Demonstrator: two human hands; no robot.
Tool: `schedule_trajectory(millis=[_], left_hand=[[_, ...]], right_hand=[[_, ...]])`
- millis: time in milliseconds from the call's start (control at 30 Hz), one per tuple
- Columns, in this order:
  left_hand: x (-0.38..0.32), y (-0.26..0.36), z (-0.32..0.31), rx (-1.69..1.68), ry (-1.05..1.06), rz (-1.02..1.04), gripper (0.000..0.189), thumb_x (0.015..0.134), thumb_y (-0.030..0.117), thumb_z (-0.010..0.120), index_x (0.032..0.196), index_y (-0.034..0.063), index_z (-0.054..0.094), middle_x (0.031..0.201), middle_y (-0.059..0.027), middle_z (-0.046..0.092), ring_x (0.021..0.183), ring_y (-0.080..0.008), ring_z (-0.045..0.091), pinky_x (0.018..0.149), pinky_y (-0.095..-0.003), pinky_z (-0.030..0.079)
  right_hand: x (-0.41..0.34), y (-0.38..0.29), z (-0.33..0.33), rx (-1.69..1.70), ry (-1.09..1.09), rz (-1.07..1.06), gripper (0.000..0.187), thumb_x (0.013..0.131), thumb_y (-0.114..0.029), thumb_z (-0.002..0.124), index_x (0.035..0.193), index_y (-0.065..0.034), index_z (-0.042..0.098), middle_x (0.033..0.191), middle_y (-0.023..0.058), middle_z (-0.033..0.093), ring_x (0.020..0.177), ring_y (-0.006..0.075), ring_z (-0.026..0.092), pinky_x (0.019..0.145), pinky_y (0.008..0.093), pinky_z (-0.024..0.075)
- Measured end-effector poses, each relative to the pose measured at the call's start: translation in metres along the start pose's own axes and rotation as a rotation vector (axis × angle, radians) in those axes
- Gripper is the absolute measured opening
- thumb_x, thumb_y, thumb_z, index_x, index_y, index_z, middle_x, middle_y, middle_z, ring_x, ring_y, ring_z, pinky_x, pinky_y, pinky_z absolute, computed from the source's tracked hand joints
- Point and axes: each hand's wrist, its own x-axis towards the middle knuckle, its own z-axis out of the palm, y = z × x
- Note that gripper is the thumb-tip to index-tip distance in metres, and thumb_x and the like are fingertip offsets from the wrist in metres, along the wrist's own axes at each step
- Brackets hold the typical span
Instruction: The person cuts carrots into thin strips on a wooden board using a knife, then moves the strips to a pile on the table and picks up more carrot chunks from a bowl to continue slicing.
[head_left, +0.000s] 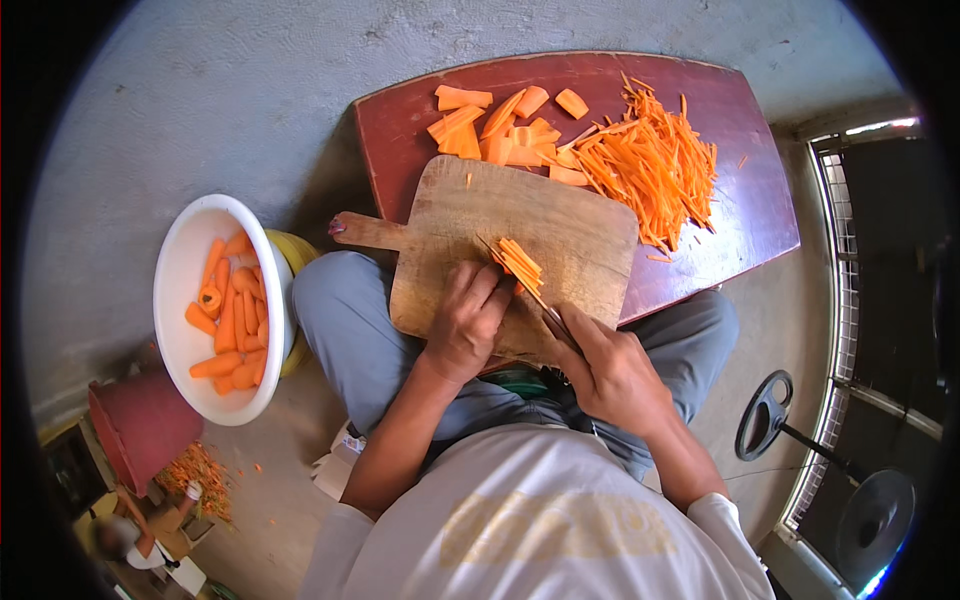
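A wooden cutting board (450, 202) with a handle lies over the near edge of a dark red table (405, 112). My right hand (619, 367) grips a kitchen knife (557, 324), its blade slanting up to the left on the board. Against the blade's left side, my left hand (469, 319) presses a carrot piece, mostly hidden under the curled fingers. Thin carrot strips (520, 262) lie along the blade's right side. Beyond the board are carrot slices and chunks (517, 135). A large heap of carrot sticks (652, 161) spreads over the table's right part.
Left of my knee, a white basin (171, 300) holds several peeled carrots (226, 330). A red bucket (146, 427) stands near a pile of peelings (196, 476), where another person (142, 540) sits. A black stand with a round base (874, 510) is at right. A wall (247, 112) borders the table.
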Motion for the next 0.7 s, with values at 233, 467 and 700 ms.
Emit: schedule_trajectory(millis=[233,467,700], left_hand=[[-0.001,0.000,0.004,0.016,0.029,0.000,0.032,0.082,-0.001,0.068,0.113,-0.0069,0.076,0.122,-0.0211,0.068,0.107,-0.0410,0.064,0.095,-0.0515,0.056],[0.002,0.003,0.000,0.010,0.012,-0.014,0.037,0.081,-0.001,0.069,0.117,-0.0074,0.075,0.122,-0.0221,0.068,0.111,-0.0416,0.064,0.099,-0.0520,0.055],[-0.003,0.002,0.000,0.014,0.028,-0.024,0.038,0.080,-0.003,0.068,0.117,-0.0074,0.075,0.123,-0.0218,0.068,0.113,-0.0421,0.064,0.101,-0.0525,0.055]], right_hand=[[0.011,0.012,0.010,-0.055,0.030,-0.061,0.045,0.109,-0.015,0.070,0.148,0.0026,0.055,0.102,0.0309,0.075,0.088,0.0536,0.074,0.074,0.0588,0.0594],[0.001,0.004,0.006,0.052,0.014,0.064,0.039,0.108,-0.010,0.070,0.144,0.0032,0.061,0.103,0.0319,0.073,0.096,0.0549,0.072,0.079,0.0559,0.0572],[-0.003,-0.002,0.002,0.070,-0.011,0.063,0.041,0.108,-0.009,0.070,0.146,0.0050,0.060,0.102,0.0326,0.073,0.096,0.0555,0.073,0.079,0.0559,0.0572]])
